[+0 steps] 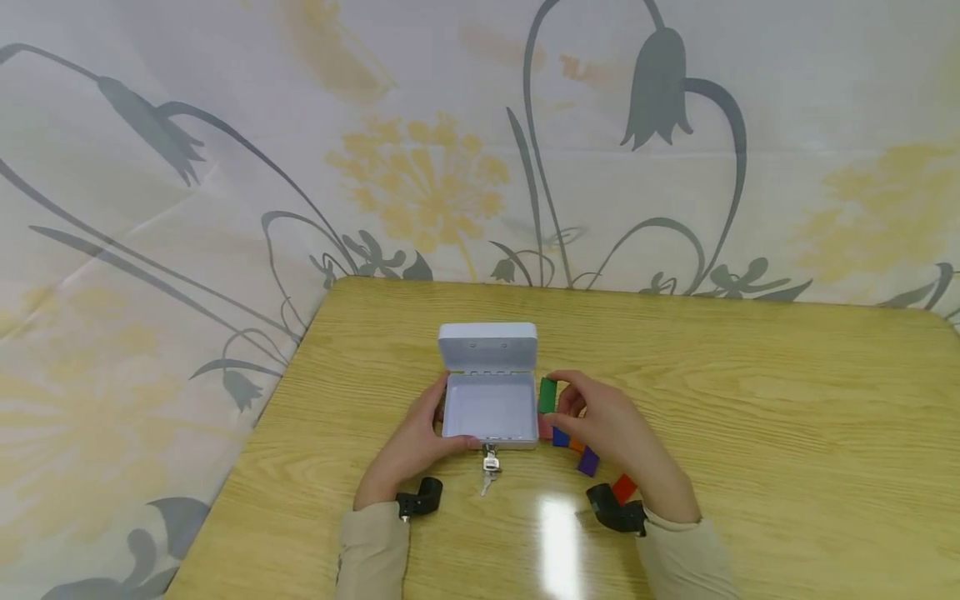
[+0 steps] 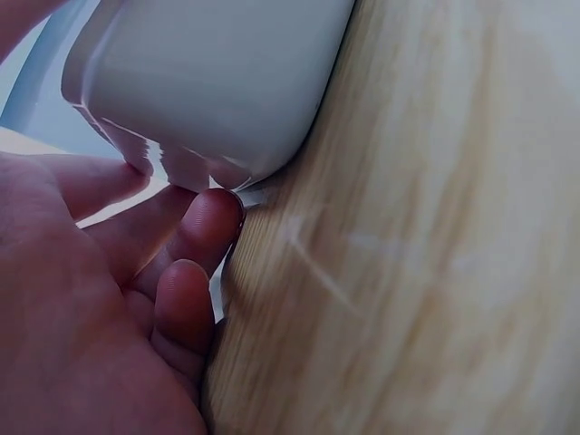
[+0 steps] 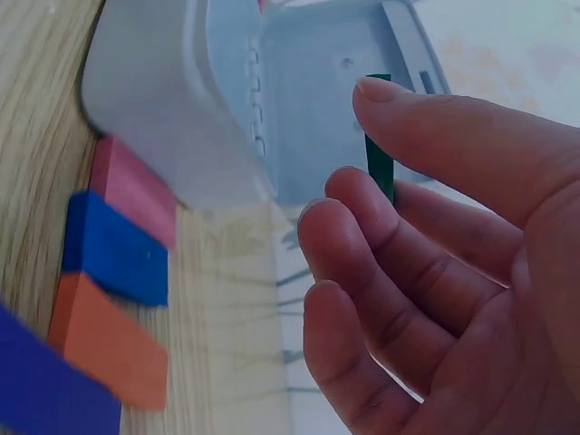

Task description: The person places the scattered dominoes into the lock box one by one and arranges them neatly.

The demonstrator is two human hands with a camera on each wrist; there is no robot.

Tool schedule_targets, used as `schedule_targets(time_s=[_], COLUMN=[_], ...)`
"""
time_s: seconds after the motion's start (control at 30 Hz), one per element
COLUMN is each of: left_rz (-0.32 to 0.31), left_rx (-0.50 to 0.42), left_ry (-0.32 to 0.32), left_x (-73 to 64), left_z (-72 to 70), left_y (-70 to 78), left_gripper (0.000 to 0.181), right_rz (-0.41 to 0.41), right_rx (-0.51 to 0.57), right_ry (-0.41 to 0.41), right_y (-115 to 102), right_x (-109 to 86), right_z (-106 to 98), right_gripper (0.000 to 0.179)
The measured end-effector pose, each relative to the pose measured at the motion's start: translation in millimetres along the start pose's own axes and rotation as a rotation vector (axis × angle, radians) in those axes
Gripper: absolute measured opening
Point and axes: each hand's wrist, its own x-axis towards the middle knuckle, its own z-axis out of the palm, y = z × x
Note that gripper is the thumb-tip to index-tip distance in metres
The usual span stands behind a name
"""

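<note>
A white metal cash box (image 1: pixel 491 406) stands on the table with its lid (image 1: pixel 487 354) raised and its inside bare. Keys (image 1: pixel 491 467) hang from the lock at its front. My left hand (image 1: pixel 416 437) grips the box's left side, thumb on the front edge and fingers along the wall. To the right of the box, my right hand (image 1: pixel 611 417) pinches a green block (image 1: pixel 547 396) between thumb and fingers. Below that hand lie a pink block (image 3: pixel 136 190), a blue block (image 3: pixel 118 249), an orange block (image 3: pixel 113 344) and a purple block (image 3: pixel 45 372).
A red block (image 1: pixel 624 487) lies near the right wrist, partly covered by the black wrist camera (image 1: pixel 615 510). The wooden table (image 1: pixel 787 417) extends far to the right. Behind it hangs a flower-patterned cloth (image 1: pixel 465 75).
</note>
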Motion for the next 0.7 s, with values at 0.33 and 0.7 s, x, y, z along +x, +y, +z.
schedule_targets(time_s=[0.33,0.7], left_rz=[0.034,0.045], left_rx=[-0.052,-0.033], left_ry=[-0.038,-0.008], left_x=[-11.9,3.7], left_z=[-7.9,1.7], left_y=[31.6,-6.0], left_gripper=[0.096,0.101], right_rz=[-0.014,-0.039], right_rx=[0.024,0.030], right_ry=[-0.015,-0.096], right_y=[-13,-28], right_x=[11.2,26.2], right_z=[11,15], right_gripper=[0.046,0.048])
